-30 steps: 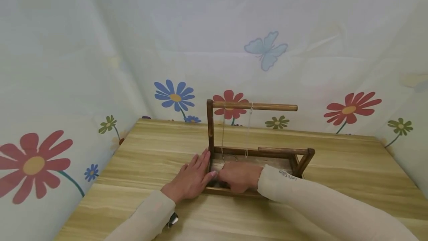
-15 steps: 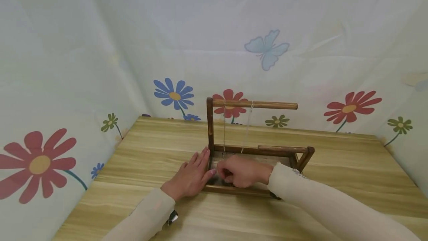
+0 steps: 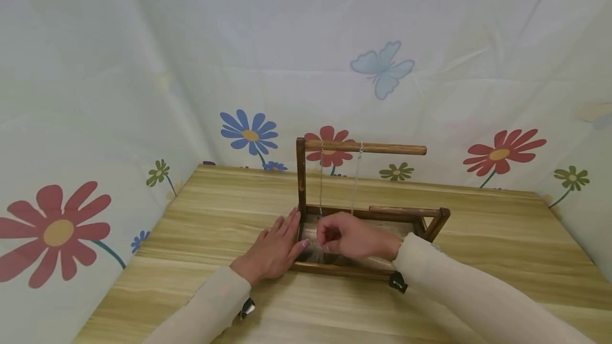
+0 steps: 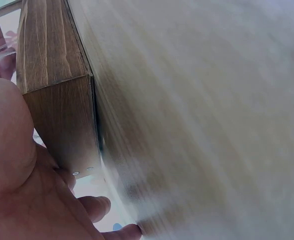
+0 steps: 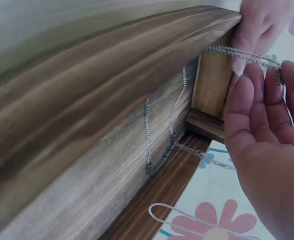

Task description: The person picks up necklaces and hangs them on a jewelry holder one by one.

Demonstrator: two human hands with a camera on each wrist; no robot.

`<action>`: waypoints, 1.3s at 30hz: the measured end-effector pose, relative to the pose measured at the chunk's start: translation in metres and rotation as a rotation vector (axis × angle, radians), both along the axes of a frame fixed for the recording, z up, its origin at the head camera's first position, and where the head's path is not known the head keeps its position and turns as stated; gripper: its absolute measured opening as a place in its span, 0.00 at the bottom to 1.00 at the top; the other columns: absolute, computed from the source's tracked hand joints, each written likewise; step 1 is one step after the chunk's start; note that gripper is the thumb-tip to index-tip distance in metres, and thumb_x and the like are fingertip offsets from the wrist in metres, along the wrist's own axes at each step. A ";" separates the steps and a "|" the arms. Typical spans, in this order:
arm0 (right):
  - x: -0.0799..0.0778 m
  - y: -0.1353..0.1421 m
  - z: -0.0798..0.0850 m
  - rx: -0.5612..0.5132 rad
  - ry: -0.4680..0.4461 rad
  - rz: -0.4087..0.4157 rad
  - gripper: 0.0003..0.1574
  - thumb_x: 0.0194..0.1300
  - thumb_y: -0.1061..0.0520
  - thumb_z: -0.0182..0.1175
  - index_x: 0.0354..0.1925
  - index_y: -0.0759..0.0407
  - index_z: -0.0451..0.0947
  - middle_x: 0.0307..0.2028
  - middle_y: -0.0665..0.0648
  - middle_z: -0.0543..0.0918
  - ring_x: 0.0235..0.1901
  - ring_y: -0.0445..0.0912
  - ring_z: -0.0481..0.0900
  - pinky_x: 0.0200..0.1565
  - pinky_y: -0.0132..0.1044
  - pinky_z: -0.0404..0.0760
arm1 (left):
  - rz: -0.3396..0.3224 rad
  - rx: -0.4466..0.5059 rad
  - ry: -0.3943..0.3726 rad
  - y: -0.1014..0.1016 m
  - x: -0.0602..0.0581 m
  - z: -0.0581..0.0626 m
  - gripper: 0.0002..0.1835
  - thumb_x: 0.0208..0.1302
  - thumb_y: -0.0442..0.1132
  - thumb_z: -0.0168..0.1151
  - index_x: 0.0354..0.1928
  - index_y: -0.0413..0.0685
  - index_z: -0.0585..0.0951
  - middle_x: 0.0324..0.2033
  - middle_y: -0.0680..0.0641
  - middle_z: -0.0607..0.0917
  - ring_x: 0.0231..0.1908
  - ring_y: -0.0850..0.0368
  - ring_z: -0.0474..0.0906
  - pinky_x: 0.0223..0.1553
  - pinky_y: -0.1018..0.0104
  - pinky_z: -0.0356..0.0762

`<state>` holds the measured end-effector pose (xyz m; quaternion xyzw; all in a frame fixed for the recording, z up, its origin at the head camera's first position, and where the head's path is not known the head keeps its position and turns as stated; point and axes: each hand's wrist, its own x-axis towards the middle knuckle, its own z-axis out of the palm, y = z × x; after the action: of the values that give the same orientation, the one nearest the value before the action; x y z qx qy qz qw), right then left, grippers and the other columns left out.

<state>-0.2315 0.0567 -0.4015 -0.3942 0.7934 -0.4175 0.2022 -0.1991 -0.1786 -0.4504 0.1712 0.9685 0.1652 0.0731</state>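
Note:
A dark wooden jewelry stand [image 3: 300,174] with a shallow tray base stands on the table. My left hand [image 3: 272,248] rests against the tray's left end, fingers extended. Over the tray, my right hand [image 3: 356,235] has curled fingers. In the right wrist view its thumb and fingertips pinch a silver chain [image 5: 237,52], which stretches from the near side of the tray. Another silver chain [image 5: 147,130] runs across the tray floor [image 5: 97,185]. Two thin chains hang from the upper bar [image 3: 392,149]; the right hand covers part of the tray. Up close, the left palm [image 4: 42,200] lies beside the stand's wooden end [image 4: 62,120].
A lower side bar [image 3: 404,211] projects over the tray at the stand's right. The wood-grain table [image 3: 229,195] extends around the stand. Behind it hangs a white backdrop [image 3: 296,41] with printed flowers and a butterfly. Dark wrist-camera mounts [image 3: 398,282] sit under the sleeves.
My right hand has risen from low in the tray and moved slightly right and back. My left hand has stayed at the stand's left end.

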 end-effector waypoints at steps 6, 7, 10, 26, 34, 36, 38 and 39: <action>0.003 0.001 0.005 -0.070 -0.082 -0.044 0.01 0.69 0.69 0.61 0.39 0.66 0.78 0.31 0.53 0.79 0.31 0.41 0.73 0.38 0.31 0.75 | 0.001 0.008 -0.009 0.001 0.000 0.001 0.41 0.83 0.62 0.40 0.84 0.46 0.48 0.85 0.47 0.49 0.82 0.36 0.51 0.74 0.29 0.59; 0.004 0.001 0.006 -0.088 -0.103 -0.050 0.01 0.69 0.69 0.60 0.39 0.67 0.78 0.32 0.53 0.80 0.32 0.41 0.75 0.39 0.31 0.77 | 0.001 0.005 -0.012 0.001 0.000 0.001 0.41 0.83 0.62 0.40 0.84 0.46 0.48 0.85 0.47 0.49 0.82 0.36 0.51 0.74 0.29 0.59; 0.006 0.000 0.009 -0.142 -0.169 -0.073 0.03 0.69 0.71 0.58 0.40 0.67 0.79 0.35 0.54 0.81 0.35 0.44 0.78 0.43 0.34 0.81 | -0.003 0.004 -0.007 0.002 0.000 0.002 0.41 0.83 0.62 0.40 0.84 0.46 0.48 0.85 0.47 0.48 0.82 0.36 0.51 0.74 0.30 0.59; 0.014 0.003 0.035 -0.189 -0.060 -0.296 0.03 0.72 0.68 0.62 0.42 0.67 0.83 0.37 0.67 0.85 0.34 0.48 0.85 0.41 0.39 0.88 | -0.010 -0.010 -0.013 0.002 -0.004 0.002 0.41 0.82 0.63 0.40 0.85 0.47 0.46 0.85 0.49 0.46 0.83 0.37 0.49 0.75 0.29 0.58; 0.018 0.005 0.048 -0.226 -0.094 -0.396 0.05 0.72 0.69 0.62 0.44 0.67 0.83 0.39 0.68 0.86 0.35 0.48 0.87 0.41 0.37 0.88 | -0.015 -0.001 -0.016 0.001 -0.001 0.002 0.41 0.82 0.61 0.41 0.84 0.46 0.47 0.85 0.47 0.47 0.83 0.36 0.50 0.74 0.29 0.58; 0.019 0.005 0.051 -0.233 -0.100 -0.412 0.05 0.72 0.70 0.61 0.43 0.67 0.83 0.39 0.69 0.86 0.34 0.48 0.87 0.40 0.36 0.88 | -0.012 0.002 -0.018 0.000 -0.001 0.002 0.41 0.82 0.61 0.41 0.84 0.46 0.48 0.85 0.47 0.47 0.83 0.36 0.49 0.74 0.28 0.57; 0.019 0.005 0.053 -0.240 -0.106 -0.422 0.05 0.72 0.70 0.61 0.43 0.67 0.83 0.38 0.70 0.86 0.35 0.48 0.87 0.40 0.36 0.88 | -0.008 0.000 -0.019 0.000 -0.002 0.000 0.41 0.82 0.61 0.41 0.85 0.47 0.47 0.85 0.47 0.47 0.83 0.37 0.49 0.74 0.29 0.57; 0.018 0.005 0.054 -0.245 -0.107 -0.427 0.05 0.72 0.70 0.61 0.43 0.67 0.84 0.38 0.69 0.87 0.34 0.48 0.87 0.40 0.36 0.88 | -0.006 -0.002 -0.021 0.000 -0.002 0.000 0.41 0.82 0.61 0.41 0.85 0.47 0.47 0.85 0.47 0.47 0.83 0.37 0.49 0.75 0.29 0.57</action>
<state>-0.2130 0.0619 -0.3474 -0.2167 0.7903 -0.5639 0.1021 -0.2008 -0.1789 -0.4504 0.1725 0.9673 0.1658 0.0838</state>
